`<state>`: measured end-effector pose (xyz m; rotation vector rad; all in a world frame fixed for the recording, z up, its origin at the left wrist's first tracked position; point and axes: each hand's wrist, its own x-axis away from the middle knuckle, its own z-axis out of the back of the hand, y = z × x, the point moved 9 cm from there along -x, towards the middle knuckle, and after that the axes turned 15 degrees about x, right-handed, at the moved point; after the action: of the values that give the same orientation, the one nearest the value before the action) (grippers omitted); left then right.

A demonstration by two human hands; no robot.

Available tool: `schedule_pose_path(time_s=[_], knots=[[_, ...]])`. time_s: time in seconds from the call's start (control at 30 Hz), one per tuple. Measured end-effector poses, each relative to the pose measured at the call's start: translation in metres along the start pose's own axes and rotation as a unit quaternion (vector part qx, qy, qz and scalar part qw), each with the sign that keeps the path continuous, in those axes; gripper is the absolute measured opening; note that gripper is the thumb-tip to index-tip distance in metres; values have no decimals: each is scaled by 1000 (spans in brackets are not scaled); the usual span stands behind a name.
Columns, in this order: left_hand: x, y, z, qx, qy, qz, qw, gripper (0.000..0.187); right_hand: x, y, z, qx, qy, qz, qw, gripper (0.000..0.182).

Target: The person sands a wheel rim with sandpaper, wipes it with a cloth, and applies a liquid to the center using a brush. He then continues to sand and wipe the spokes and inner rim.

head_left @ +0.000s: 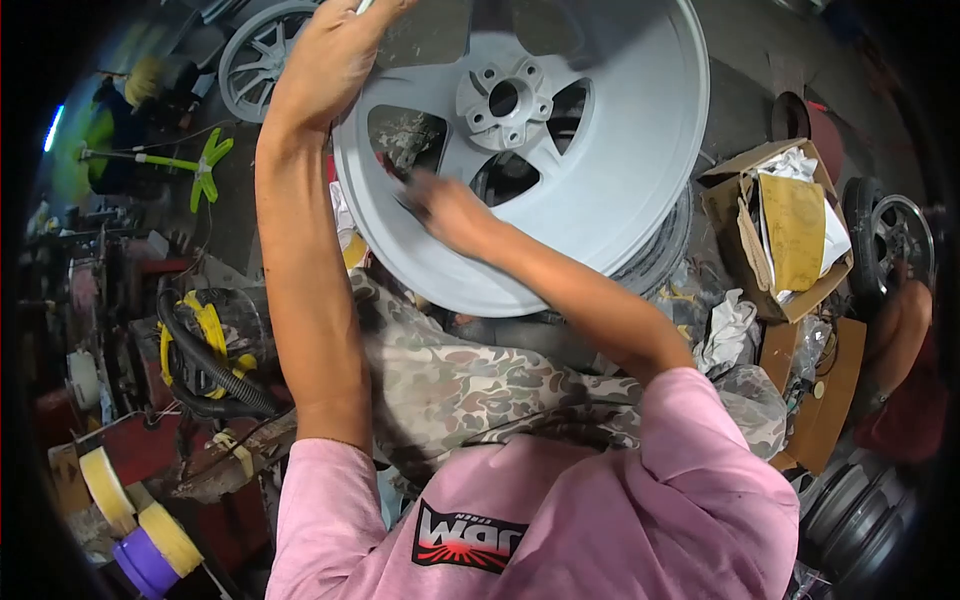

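Observation:
A large grey wheel rim with wide spokes and a ring of bolt holes stands tilted in front of me. My left hand is closed on its upper left edge, with the fingertips partly cut off by the top of the view. Low on the left inside of the rim, my right hand presses against the barrel beside a spoke opening. Motion smears its fingers, and I cannot tell what they hold. Under the wheel shows a dark tyre, close to my camouflage-clad legs.
To the right sits a cardboard box with papers and a yellow-brown sheet. Another person's arm is near a wheel at far right. On the left are a black hose, tape rolls and a green-legged stand. A spoked rim lies behind.

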<state>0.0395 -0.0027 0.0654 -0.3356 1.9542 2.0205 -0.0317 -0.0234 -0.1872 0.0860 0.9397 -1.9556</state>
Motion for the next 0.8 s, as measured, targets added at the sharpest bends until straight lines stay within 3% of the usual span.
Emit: schedule_pose_path(time_s=[0.07, 0.13, 0.17, 0.23, 0.33, 0.37, 0.4, 0.5, 0.53, 0.6, 0.63, 0.67, 0.73, 0.8], knots=[[1, -4, 2, 5, 5, 6, 1000, 49, 64, 31, 4, 74, 71, 98, 990, 14], [-1, -10, 10, 6, 16, 40, 999, 48, 87, 86, -11, 132, -174, -33, 975, 22], [-1, -3, 5, 0, 3, 35, 999, 49, 84, 78, -3, 131, -173, -34, 976, 22], [-7, -1, 8, -10, -4, 29, 1000, 49, 64, 44, 42, 174, -3, 51, 983, 31], [-2, -8, 16, -20, 4, 30, 999, 49, 32, 35, 31, 191, 43, -14, 981, 40], [-4, -7, 19, -24, 13, 23, 999, 49, 34, 32, 16, 179, 114, 20, 977, 40], [-5, -4, 18, -25, 10, 24, 999, 49, 38, 35, 13, 179, 117, 18, 977, 40], [3, -8, 23, -49, 27, 57, 997, 49, 54, 30, -6, 126, -60, 138, 981, 46], [2, -11, 23, -24, 34, 60, 997, 49, 56, 31, 9, 128, -60, 130, 981, 46], [-6, -9, 25, -3, 42, 52, 998, 49, 56, 34, 2, 158, -201, 154, 954, 47], [-6, -7, 26, -29, 31, 45, 998, 49, 55, 40, 9, 159, -131, 162, 965, 46], [-6, -5, 26, -55, 22, 38, 998, 49, 50, 36, 12, 158, -132, 164, 965, 46], [-1, -8, 27, -34, 37, 38, 998, 49, 40, 56, 48, 198, 8, -13, 980, 34], [-4, -4, 23, -18, 36, 36, 999, 49, 42, 52, 27, 199, 10, -18, 980, 30]])
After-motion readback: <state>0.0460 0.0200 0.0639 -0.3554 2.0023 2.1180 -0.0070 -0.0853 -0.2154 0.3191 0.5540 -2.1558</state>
